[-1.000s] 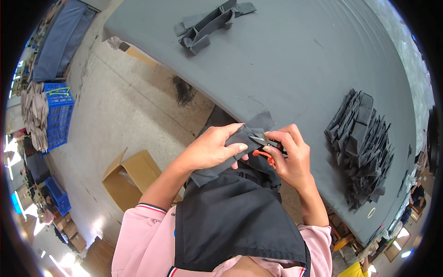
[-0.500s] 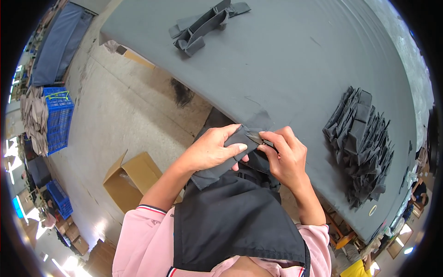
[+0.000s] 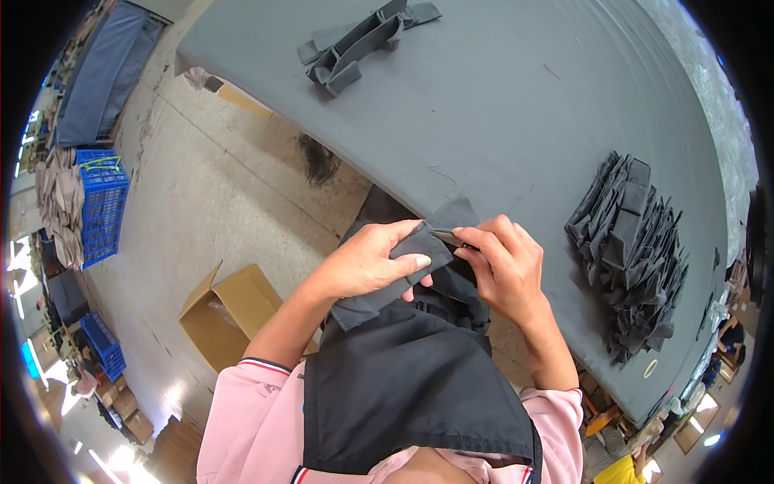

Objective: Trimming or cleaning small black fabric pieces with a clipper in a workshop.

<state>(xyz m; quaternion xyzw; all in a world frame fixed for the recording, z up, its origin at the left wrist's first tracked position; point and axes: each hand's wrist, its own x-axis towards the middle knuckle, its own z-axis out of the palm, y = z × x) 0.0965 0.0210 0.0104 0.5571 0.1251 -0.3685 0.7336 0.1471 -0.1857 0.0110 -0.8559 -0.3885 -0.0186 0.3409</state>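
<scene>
My left hand (image 3: pixel 369 262) is closed on a dark grey fabric piece (image 3: pixel 421 247), thumb on top and fingertips showing beneath. The cloth hangs down toward my lap, and a flap of it reaches the table edge. In my right hand (image 3: pixel 509 270) a small pair of thread snips (image 3: pixel 445 236) is pinched between thumb and fingers. Its metal blades point left and meet the upper corner of the fabric; whether they cut anything is too small to tell. Both hands are above my black apron (image 3: pixel 403 379), just off the table's near edge.
The grey-covered table (image 3: pixel 500 105) bears a heap of dark fabric pieces (image 3: pixel 629 250) at right and a few folded strips (image 3: pixel 355 52) at the far left. Loose threads lie near its edge. On the floor are an open cardboard box (image 3: pixel 234 310) and blue crates (image 3: pixel 103 210).
My right hand has shifted slightly right, and the snips' blades now look closer together. The fabric flap at the table edge shows more. My left hand stays nearly still, gripping the cloth.
</scene>
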